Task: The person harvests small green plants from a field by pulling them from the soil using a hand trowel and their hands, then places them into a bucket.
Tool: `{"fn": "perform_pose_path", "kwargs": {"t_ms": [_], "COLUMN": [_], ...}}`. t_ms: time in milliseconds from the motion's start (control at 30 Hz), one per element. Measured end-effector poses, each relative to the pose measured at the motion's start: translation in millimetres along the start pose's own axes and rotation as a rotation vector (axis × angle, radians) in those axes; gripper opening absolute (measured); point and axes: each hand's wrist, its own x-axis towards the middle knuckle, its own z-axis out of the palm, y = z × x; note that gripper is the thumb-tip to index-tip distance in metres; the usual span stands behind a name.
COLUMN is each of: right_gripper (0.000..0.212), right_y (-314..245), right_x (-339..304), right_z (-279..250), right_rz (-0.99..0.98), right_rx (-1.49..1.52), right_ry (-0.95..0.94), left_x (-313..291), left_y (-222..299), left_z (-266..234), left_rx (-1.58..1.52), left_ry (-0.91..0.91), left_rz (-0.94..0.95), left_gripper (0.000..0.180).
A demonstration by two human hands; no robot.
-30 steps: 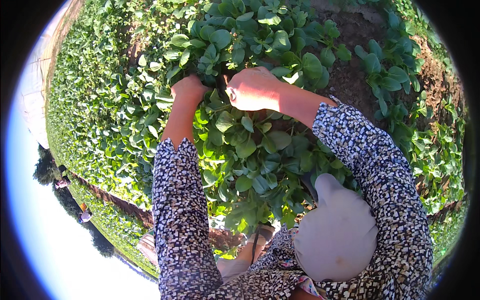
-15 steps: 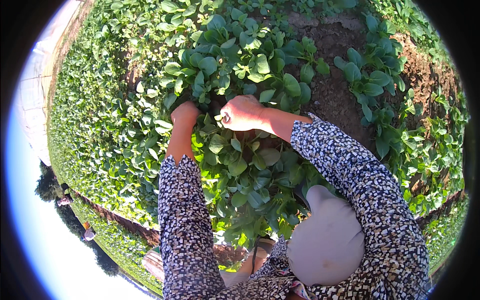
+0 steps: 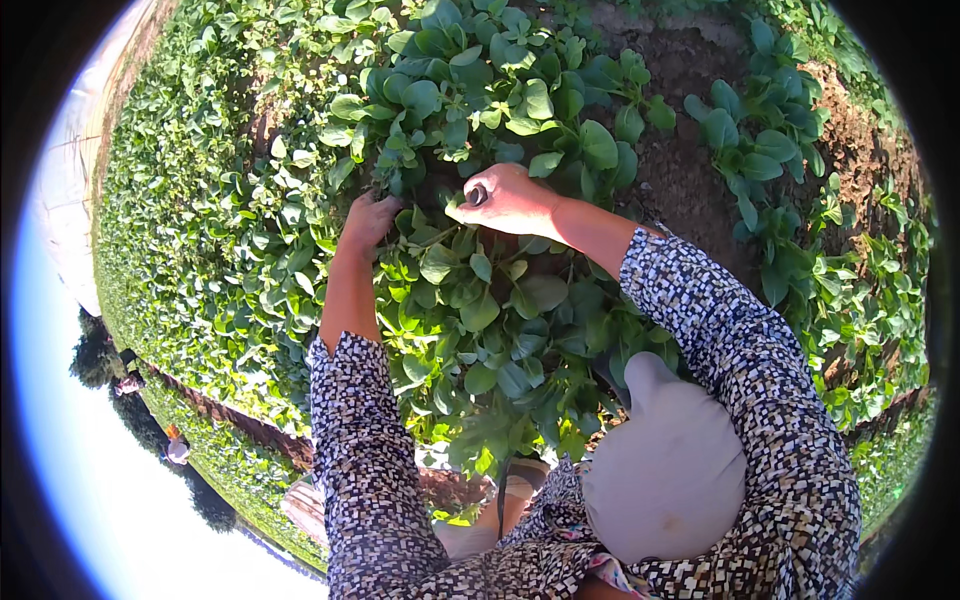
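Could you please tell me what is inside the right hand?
One end of a dark object shows in the right hand; the rest is covered, so its kind is unclear.

Your shirt (image 3: 810,540): small blocky print in black, white and tan. Your left sleeve (image 3: 365,450) and right sleeve (image 3: 750,350) are long, same print; cuffs (image 3: 345,346) cut in a jagged, pointed edge. Pink multicoloured trim (image 3: 612,572) shows near the lower edge. Below your chest, smooth pale grey cloth (image 3: 665,460), faintly spotted (which garment, cannot tell).
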Motion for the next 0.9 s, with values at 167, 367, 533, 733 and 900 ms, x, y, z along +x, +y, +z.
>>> {"fn": "perform_pose_path", "kwargs": {"t_ms": [167,367,533,733,900], "right_gripper": [0.032,0.032,0.034,0.033,0.034], "right_y": [-2,-19,-8,-23,-6], "right_x": [-43,-88,-104,-95,-42], "right_z": [-16,-36,-48,-54,-25], "right_rz": [-0.046,0.154,0.151,0.17,0.004], "right_rx": [-0.165,-0.121,-0.205,-0.313,-0.258], "right_ry": [0.156,0.263,0.402,0.282,0.336], "left_x": [-34,-66,-99,-16,46], "left_y": [9,49,95,46,55], "left_z": [-13,-34,78,139,124], "left_rx": [-0.349,-1.066,-0.879,-0.652,0.186], "left_ry": [0.004,-0.503,-0.18,0.264,0.447], "left_rz": [-0.009,0.603,0.139,0.198,0.241], "left_gripper": [0.031,0.035,0.028,0.031,0.044]}}
